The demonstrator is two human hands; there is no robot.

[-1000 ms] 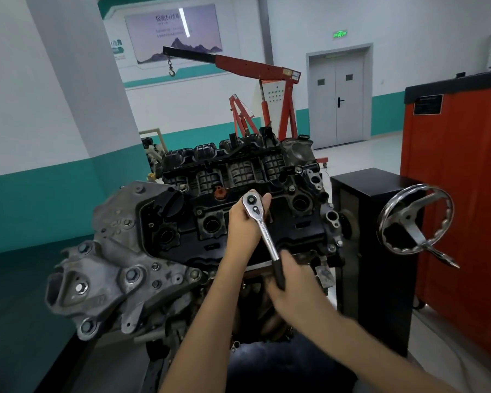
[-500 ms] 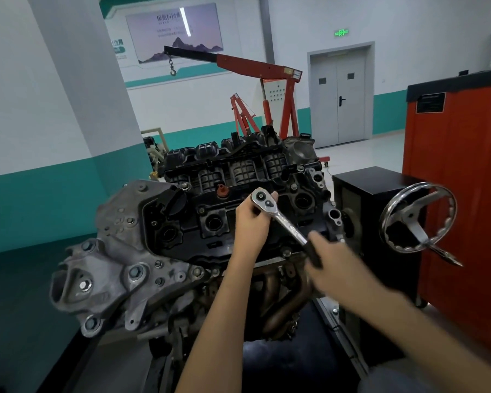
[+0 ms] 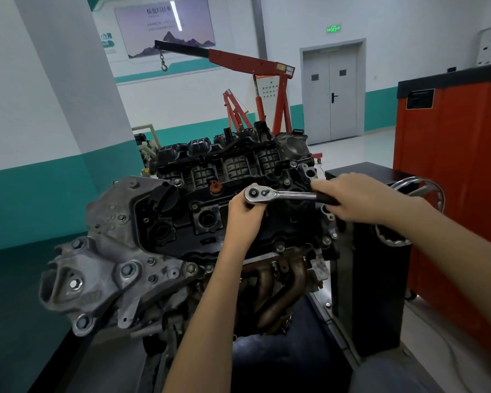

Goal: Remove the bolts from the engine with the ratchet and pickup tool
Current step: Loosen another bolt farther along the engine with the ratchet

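A car engine (image 3: 199, 222) with a black valve cover stands on a stand in front of me. A chrome ratchet (image 3: 278, 194) lies level over the valve cover, its head to the left and its black handle pointing right. My left hand (image 3: 245, 215) grips under the ratchet head, where the socket and the bolt are hidden by the fingers. My right hand (image 3: 352, 198) grips the black handle at its right end. No pickup tool is in view.
A black stand box (image 3: 377, 279) with a chrome handwheel (image 3: 425, 194) sits right of the engine. A red cabinet (image 3: 459, 180) stands at the far right. A red engine crane (image 3: 255, 80) and a grey double door (image 3: 330, 92) are behind. A pillar (image 3: 77, 95) rises at left.
My right hand has swung the ratchet handle counter-clockwise, from pointing down toward me to pointing level to the right. My left hand has stayed on the ratchet head.
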